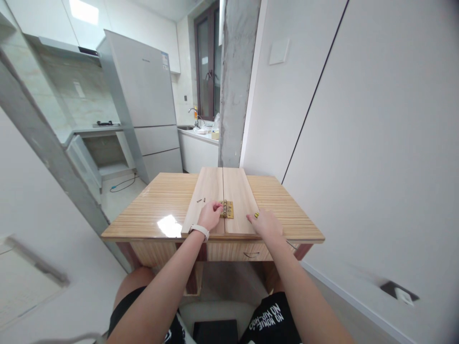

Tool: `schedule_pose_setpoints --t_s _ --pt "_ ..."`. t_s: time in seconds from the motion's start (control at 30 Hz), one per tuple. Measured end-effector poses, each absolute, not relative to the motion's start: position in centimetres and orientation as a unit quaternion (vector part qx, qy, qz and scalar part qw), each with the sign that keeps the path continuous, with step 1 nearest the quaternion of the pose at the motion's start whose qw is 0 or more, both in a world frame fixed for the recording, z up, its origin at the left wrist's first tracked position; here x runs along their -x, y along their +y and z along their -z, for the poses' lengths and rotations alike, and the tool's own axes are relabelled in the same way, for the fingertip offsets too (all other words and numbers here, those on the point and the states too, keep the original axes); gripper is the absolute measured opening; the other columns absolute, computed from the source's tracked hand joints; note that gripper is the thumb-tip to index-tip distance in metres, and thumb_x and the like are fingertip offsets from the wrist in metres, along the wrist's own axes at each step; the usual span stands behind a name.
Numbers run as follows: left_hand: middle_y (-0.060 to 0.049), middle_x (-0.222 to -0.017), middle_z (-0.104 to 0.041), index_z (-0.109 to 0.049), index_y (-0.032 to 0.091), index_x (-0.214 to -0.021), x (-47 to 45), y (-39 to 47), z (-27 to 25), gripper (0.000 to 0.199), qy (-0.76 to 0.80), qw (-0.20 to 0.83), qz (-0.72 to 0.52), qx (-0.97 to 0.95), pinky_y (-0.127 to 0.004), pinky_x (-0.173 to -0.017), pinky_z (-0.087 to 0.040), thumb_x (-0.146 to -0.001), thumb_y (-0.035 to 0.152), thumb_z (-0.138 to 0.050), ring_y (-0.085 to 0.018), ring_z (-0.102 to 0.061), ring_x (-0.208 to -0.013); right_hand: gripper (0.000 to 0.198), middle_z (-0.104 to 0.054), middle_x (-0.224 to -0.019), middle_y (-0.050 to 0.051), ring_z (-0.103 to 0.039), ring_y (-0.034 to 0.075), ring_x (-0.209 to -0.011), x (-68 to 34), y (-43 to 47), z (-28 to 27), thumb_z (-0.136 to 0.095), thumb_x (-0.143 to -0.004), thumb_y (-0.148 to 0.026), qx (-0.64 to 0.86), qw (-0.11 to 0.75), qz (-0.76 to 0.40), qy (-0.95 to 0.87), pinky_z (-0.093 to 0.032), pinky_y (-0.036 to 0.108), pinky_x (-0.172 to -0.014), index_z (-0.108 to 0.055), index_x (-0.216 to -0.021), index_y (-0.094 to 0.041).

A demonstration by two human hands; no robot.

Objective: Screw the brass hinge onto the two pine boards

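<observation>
Two pale wooden boards lie side by side on the table, with a narrow seam between them. A brass hinge lies flat across that seam. My left hand, wearing a white wristband, is closed in a pinch at the hinge's left leaf and covers part of it. Whatever is between those fingertips is too small to make out. Over the right board's edge, my right hand is curled around a yellow-and-black tool, mostly hidden in the palm. Two small dark screws rest on the left board.
The striped wooden table has a front drawer above my knees. A white wall stands close on the right. Behind the table are a grey pillar, a fridge and a sink counter.
</observation>
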State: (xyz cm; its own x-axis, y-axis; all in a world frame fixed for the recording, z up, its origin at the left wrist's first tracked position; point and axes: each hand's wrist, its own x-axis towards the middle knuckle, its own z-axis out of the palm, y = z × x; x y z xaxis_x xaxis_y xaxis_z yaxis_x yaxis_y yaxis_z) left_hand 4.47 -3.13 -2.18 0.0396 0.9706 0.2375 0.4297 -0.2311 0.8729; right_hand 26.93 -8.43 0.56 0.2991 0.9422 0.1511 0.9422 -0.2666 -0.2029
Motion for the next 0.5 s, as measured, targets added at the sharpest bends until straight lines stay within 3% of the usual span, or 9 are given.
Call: schedule_pose_setpoints --t_s 0.2,0.5 --pt "-0.007 -0.09 -0.076 -0.072 0.016 -0.091 -5.0 -3.4 1.9 0.011 0.545 0.304 -0.429 -0.653 -0.027 -0.074 -0.05 -0.09 0.022 -0.062 -0.016 -0.068 -0.081 0.065 -0.07 -0.11 0.023 -0.068 0.033 -0.104 -27.5 -7.9 0.4 -0.05 -0.092 -0.069 0.785 0.116 -0.035 -0.607 -0.049 0.04 -0.087 -0.07 -0.111 -0.011" --pt "-0.007 -0.09 -0.077 -0.073 0.017 -0.087 -5.5 -3.3 1.0 0.011 0.556 0.263 -0.395 -0.683 -0.026 -0.076 -0.049 -0.089 0.019 -0.062 -0.016 -0.069 -0.084 0.065 -0.07 -0.11 0.024 -0.068 0.033 -0.103 -27.5 -7.9 0.7 -0.049 -0.093 -0.068 0.778 0.11 -0.018 -0.618 -0.049 0.039 -0.085 -0.07 -0.111 -0.009"
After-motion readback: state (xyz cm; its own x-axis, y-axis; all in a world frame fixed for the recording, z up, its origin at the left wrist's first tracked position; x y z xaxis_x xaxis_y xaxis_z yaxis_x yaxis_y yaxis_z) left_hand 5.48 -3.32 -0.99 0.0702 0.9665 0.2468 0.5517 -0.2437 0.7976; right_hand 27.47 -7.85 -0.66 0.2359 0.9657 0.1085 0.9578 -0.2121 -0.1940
